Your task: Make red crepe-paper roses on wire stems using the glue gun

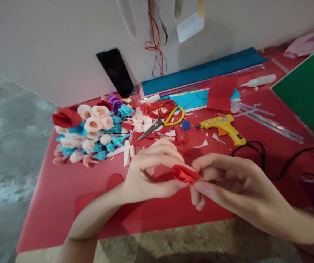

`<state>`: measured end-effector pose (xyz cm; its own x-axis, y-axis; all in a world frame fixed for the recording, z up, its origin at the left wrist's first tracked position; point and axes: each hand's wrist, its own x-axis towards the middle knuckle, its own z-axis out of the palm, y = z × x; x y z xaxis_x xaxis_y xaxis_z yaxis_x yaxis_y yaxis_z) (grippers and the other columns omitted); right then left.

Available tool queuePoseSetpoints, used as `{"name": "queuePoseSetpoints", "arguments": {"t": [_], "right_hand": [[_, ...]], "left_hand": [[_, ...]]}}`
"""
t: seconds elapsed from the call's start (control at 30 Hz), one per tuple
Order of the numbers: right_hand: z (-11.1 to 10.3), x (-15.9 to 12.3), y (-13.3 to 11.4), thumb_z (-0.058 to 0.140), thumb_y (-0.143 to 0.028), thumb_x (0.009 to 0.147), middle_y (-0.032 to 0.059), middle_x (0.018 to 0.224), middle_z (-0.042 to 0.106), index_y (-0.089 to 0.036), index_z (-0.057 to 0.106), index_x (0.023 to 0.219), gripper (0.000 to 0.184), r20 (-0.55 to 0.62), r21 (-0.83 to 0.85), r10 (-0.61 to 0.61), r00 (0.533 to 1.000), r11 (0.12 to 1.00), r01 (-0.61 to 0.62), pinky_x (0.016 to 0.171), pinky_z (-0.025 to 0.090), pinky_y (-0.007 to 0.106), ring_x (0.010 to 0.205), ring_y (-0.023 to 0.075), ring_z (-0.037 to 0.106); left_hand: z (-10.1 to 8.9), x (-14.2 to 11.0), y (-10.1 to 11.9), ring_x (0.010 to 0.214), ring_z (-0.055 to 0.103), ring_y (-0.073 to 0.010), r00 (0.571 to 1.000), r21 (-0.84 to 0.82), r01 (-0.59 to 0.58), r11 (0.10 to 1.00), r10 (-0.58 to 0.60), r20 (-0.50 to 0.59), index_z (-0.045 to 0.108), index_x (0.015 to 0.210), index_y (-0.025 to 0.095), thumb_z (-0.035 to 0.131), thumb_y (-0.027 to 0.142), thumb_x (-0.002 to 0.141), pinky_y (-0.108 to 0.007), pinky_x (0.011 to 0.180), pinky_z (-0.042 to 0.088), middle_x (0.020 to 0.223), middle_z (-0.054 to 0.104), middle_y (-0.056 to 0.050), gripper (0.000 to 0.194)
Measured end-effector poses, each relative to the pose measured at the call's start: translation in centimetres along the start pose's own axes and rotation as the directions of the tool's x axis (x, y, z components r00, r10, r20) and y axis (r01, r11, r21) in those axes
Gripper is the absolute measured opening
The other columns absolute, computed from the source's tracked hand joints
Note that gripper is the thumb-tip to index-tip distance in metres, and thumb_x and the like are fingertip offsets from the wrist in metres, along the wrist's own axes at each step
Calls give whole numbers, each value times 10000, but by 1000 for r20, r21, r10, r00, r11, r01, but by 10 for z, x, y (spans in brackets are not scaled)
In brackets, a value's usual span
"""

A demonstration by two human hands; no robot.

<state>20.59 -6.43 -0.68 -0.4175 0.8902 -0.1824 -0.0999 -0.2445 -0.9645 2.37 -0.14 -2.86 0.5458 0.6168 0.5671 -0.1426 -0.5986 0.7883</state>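
Left hand (155, 171) and right hand (236, 186) both pinch a small rolled piece of thin red paper (184, 174) between thumb and fingers, above the near part of the red-covered table (124, 226). If either pinch slackens, the loose folds would probably unroll, while too hard a squeeze might crush them. At 1 o'clock from the roll, farther off, lies a yellow plastic glue gun (224, 128), and a careless tug on the thin black cable (264, 157) at 3 o'clock could perhaps drag the gun askew.
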Motion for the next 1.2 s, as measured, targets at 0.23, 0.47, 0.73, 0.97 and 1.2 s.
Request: {"name": "queuePoseSetpoints", "arguments": {"t": [0.23, 0.47, 0.73, 0.97, 1.2], "right_hand": [[1, 1, 1, 538, -189, 873, -5, 686, 677, -194, 535, 965, 93, -52, -132, -51, 997, 990, 44, 553, 491, 138, 621, 90, 638], [3, 2, 3, 537, -159, 869, -13, 715, 681, -196, 531, 957, 96, -84, -207, -119, 989, 973, 100, 526, 470, 101, 627, 69, 641], [5, -1, 4, 538, -110, 842, -38, 731, 696, -218, 539, 945, 150, -126, -356, -220, 967, 920, 163, 521, 506, 114, 619, 86, 666], [8, 2, 6, 529, -52, 811, -87, 747, 688, -244, 504, 926, 225, -135, -511, -339, 931, 829, 228, 565, 501, 73, 629, 51, 665], [9, 2, 6, 531, -49, 810, -79, 766, 692, -243, 488, 921, 228, -138, -535, -363, 921, 810, 239, 604, 528, 105, 640, 66, 670]], "left_hand": [[3, -2, 0, 688, 560, -137, 998, 1, 51, 999, -51, -25, 660, 796, 113, 677, 136, 729, -329, 713, 509, 691, 628, -48, 73], [7, -4, -1, 686, 570, -136, 995, -13, 70, 997, -71, -67, 651, 807, 118, 669, 129, 727, -353, 760, 497, 714, 640, -48, 83], [9, -7, -3, 699, 584, -137, 992, -7, 74, 997, -75, -100, 653, 817, 134, 681, 170, 748, -338, 774, 485, 718, 658, -46, 83], [12, -7, -4, 673, 586, -136, 989, 4, 73, 997, -72, -131, 653, 805, 128, 677, 190, 757, -346, 766, 487, 701, 657, -47, 82], [13, -6, -4, 668, 589, -140, 989, 50, 58, 997, -51, -137, 648, 811, 151, 667, 204, 767, -352, 756, 489, 695, 663, -38, 71]]}}
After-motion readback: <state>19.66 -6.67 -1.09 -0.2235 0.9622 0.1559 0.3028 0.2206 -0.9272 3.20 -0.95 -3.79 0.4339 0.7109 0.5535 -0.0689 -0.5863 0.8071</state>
